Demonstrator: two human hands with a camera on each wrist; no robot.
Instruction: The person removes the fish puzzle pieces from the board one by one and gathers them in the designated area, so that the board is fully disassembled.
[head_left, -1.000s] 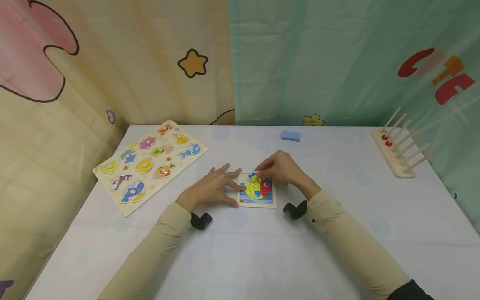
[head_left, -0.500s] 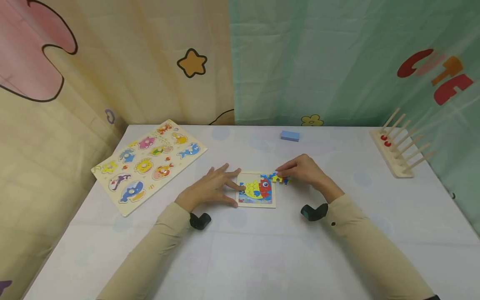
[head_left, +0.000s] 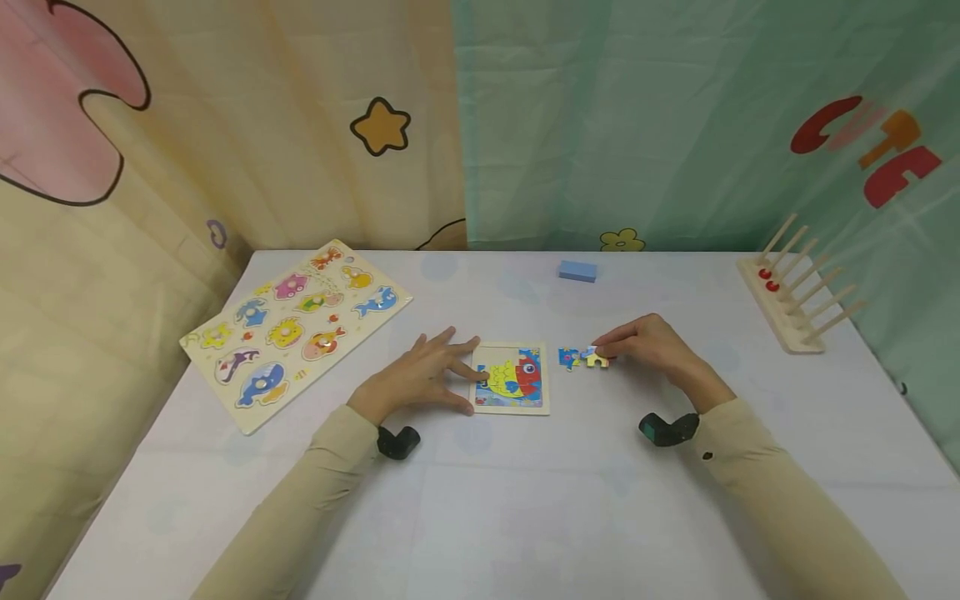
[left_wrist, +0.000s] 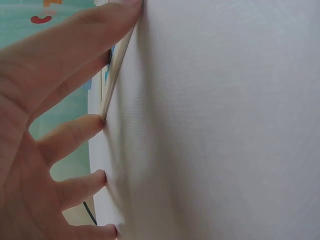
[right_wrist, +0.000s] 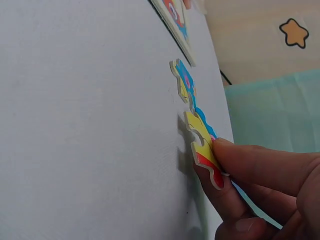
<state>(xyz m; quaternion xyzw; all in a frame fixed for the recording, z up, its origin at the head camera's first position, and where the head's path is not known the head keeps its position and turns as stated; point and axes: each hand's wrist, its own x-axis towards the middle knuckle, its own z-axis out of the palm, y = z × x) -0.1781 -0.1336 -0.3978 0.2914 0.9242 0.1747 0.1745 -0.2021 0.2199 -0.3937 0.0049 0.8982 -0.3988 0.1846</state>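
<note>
A small wooden jigsaw puzzle (head_left: 512, 379) with a red-headed, yellow fish picture lies flat at the table's middle; bare wood shows along its upper left. My left hand (head_left: 422, 373) has its fingers spread at the puzzle's left side, one fingertip over the picture. The left wrist view shows thumb (left_wrist: 95, 25) and fingertips at the frame's edge. Right of the puzzle, my right hand (head_left: 654, 346) pinches a yellow, red and blue puzzle piece (right_wrist: 202, 142) between thumb and fingers, tilted. A mostly blue puzzle piece (head_left: 568, 358) lies on the table close beside it.
A large knobbed sea-animal puzzle board (head_left: 300, 329) lies at the left. At the back is a blue block (head_left: 577, 272). A wooden peg rack (head_left: 793, 321) with red beads stands at the far right, near the curtain (head_left: 675, 125).
My right hand has moved right from the puzzle's top edge, bringing pieces out of the frame. One of them now lies on the table. My left hand has stayed put.
</note>
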